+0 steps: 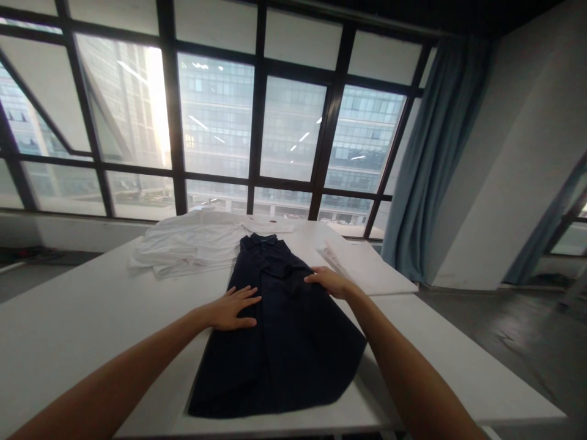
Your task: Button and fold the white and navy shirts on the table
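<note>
At the centre of the white table [114, 308] lies the dark navy collared shirt [293, 342] I am handling, its collar [263, 238] at twelve o'clock and its wide hem at six, nearest my body. A seam-like line runs lengthwise down from the collar, and the cloth is rumpled just below it, towards one o'clock. Taking the shirt's middle as the hub of the dial, my left hand [233, 308] is at ten o'clock, palm down on the fabric, with fingers spread and thumb out, closed on nothing. My right hand [331, 282] is at about one to two o'clock, touching the shirt's right edge with its fingers bent; I cannot tell whether they pinch the cloth or merely rest against it. The hem's right corner reaches out at three o'clock, under my right forearm. At eleven o'clock, by the collar end, a loose heap of white garments [192, 241] spreads over the far part of the table. At two o'clock, beyond my right hand, lies a flat white stack [376, 269], its material unclear. Farther off, dark-framed windows [215, 116] stretch across twelve o'clock, and a blue-grey curtain [433, 165] hangs towards one.
</note>
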Tool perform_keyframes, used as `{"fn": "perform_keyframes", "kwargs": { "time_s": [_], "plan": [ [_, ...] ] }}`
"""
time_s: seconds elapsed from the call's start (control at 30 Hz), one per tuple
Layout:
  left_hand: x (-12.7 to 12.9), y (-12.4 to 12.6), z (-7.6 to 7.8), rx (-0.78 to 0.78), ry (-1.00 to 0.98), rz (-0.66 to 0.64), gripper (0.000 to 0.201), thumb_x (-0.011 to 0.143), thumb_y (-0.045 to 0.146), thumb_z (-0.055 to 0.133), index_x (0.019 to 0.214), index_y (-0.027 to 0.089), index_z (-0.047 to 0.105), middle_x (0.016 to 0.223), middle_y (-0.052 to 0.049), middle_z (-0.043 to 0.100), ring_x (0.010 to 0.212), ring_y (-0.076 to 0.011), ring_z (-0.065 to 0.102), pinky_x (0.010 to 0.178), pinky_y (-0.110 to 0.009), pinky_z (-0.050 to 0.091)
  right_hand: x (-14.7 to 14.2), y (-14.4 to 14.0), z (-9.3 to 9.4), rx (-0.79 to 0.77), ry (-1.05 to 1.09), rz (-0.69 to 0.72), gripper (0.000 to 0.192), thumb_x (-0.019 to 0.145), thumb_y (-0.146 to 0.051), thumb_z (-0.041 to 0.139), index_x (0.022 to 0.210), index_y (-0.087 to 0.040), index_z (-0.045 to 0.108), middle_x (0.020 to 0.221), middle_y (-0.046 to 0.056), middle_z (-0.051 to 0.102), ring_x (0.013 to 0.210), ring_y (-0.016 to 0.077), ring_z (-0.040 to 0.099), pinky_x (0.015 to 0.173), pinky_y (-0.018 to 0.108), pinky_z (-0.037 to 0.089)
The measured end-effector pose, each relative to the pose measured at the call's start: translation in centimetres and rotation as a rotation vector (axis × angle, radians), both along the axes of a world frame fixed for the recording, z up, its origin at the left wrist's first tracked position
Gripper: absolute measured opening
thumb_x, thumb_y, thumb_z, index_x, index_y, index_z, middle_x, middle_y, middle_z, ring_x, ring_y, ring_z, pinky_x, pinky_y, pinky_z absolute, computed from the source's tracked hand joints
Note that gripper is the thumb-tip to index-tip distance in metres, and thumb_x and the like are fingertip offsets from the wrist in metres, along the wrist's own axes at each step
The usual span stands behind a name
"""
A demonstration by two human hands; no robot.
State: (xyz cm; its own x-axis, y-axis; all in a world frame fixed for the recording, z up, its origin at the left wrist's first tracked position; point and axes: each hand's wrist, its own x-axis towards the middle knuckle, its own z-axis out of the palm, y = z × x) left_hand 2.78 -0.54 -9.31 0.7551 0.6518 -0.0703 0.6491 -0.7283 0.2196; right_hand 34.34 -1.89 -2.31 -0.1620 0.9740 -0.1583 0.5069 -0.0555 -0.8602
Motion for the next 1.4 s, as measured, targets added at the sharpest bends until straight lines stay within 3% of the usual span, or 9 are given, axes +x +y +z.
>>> {"fn": "perform_keyframes", "kwargs": {
  "time_s": [0.1,0.23,0.33,0.47,0.53,0.67,0.9,1.27,1.4],
  "plan": [
    [0.0,0.2,-0.2,0.024,-0.059,0.023,0.075,0.086,0.069,0.039,0.146,0.024,0.033,0.155,-0.011,0.020,0.142,-0.0296,0.018,0.114,-0.052,0.015,-4.2,-0.8,-1.2,0.051,0.031,0.115,0.058,0.082,-0.023,0.060,0.136,-0.013,0.043,0.054,-0.006,0.057,0.041,0.0072,0.050,0.041,0.016,0.038],
    [0.0,0.4,-0.4,0.096,-0.230,0.063,0.057,0.094,0.056,0.034,0.134,0.020,0.051,0.145,-0.011,0.043,0.135,-0.0235,0.037,0.112,-0.040,0.026,-8.1,-1.6,-3.7,-0.096,-0.001,0.355,0.086,0.081,-0.018,0.060,0.150,-0.017,0.008,0.065,-0.003,0.066,0.044,0.0088,0.056,0.044,0.017,0.043],
    [0.1,0.4,-0.4,0.118,-0.260,0.066,0.052,0.093,0.052,0.039,0.129,0.019,0.056,0.140,-0.011,0.049,0.130,-0.0239,0.043,0.110,-0.039,0.030,-8.4,-1.4,-4.1,-0.083,-0.077,0.409,0.073,0.082,-0.020,0.059,0.147,-0.016,0.025,0.074,0.001,0.069,0.046,0.0086,0.057,0.045,0.018,0.043],
    [0.2,0.3,-0.6,0.143,-0.264,0.034,0.048,0.091,0.049,0.046,0.128,0.020,0.056,0.138,-0.011,0.051,0.128,-0.0249,0.045,0.109,-0.040,0.032,-6.6,-0.5,-3.5,0.285,-0.319,0.293,0.040,0.085,-0.034,0.059,0.118,-0.011,0.062,0.069,0.003,0.065,0.050,0.0091,0.054,0.048,0.020,0.040],
    [0.2,0.3,-0.7,0.146,-0.254,0.018,0.047,0.090,0.048,0.049,0.128,0.021,0.056,0.138,-0.010,0.051,0.128,-0.0255,0.044,0.108,-0.041,0.032,-6.0,-0.1,-3.7,0.447,-0.383,0.312,0.044,0.083,-0.038,0.061,0.118,-0.011,0.062,0.070,0.003,0.064,0.055,0.0107,0.054,0.051,0.020,0.039],
    [0.2,-0.2,-0.4,0.136,-0.249,-0.030,0.052,0.085,0.051,0.056,0.128,0.021,0.056,0.136,-0.012,0.050,0.125,-0.0284,0.045,0.106,-0.043,0.032,-6.1,0.2,-5.3,0.490,-0.453,0.542,0.058,0.078,-0.030,0.065,0.134,-0.018,0.052,0.069,-0.002,0.062,0.055,0.0106,0.052,0.051,0.020,0.037],
    [1.5,-2.3,1.6,0.086,-0.236,-0.228,0.022,0.088,0.039,0.056,0.095,0.024,0.069,0.097,-0.004,0.061,0.095,-0.0198,0.056,0.090,-0.032,0.040,-6.9,-0.1,-5.8,0.573,-0.449,0.629,0.028,0.076,-0.013,0.055,0.100,-0.018,0.068,0.068,-0.003,0.061,0.055,0.0092,0.050,0.054,0.019,0.037],
    [1.9,-2.3,1.7,-0.076,-0.331,-0.146,0.022,0.087,0.039,0.057,0.090,0.020,0.067,0.084,-0.001,0.065,0.075,-0.0145,0.058,0.070,-0.024,0.045,-6.7,0.3,-6.3,0.394,-0.228,0.733,0.026,0.079,-0.028,0.063,0.102,-0.017,0.068,0.074,-0.001,0.064,0.061,0.0106,0.055,0.058,0.021,0.044],
    [2.0,-2.1,1.4,0.129,-0.419,-0.106,0.033,0.088,0.043,0.054,0.111,0.021,0.064,0.112,-0.007,0.063,0.105,-0.0215,0.055,0.095,-0.035,0.041,-5.5,1.3,-6.2,0.539,-0.255,0.458,0.037,0.088,-0.040,0.053,0.112,-0.015,0.067,0.102,0.009,0.069,0.091,0.0197,0.063,0.081,0.032,0.049]
  ]
}}
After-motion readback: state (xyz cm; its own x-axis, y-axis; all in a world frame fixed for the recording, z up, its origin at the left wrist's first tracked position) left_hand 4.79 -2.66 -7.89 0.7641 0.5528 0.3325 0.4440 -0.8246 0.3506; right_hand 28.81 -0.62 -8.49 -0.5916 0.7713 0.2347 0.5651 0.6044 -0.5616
